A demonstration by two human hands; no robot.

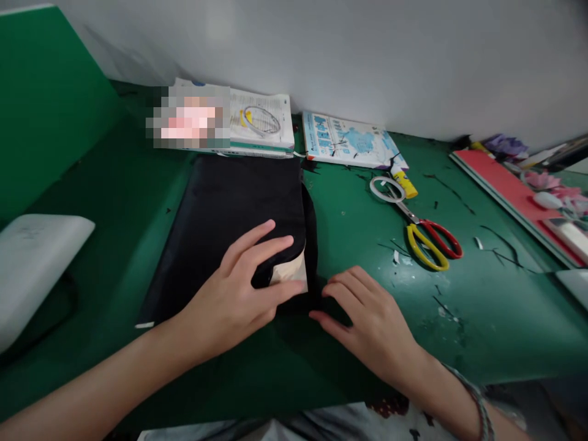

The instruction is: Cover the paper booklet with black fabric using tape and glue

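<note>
A flat black fabric piece (229,196) lies on the green table, with a pale, paper-like piece (291,271) showing at its lower right corner. My left hand (252,282) rests on that corner with its fingers spread, the thumb by the pale piece. At the right edge, my right hand (362,318) has its thumb and fingertips curled around a black strip of the fabric. The tips of these fingers are close together at the dark edge.
Scissors (416,220) with yellow and red handles lie to the right, beside a white tape ring (387,189) and a yellow tube (406,184). Books (261,122) and a blue-white book (351,141) sit behind. A white device (41,263) is left, a red folder (509,202) right.
</note>
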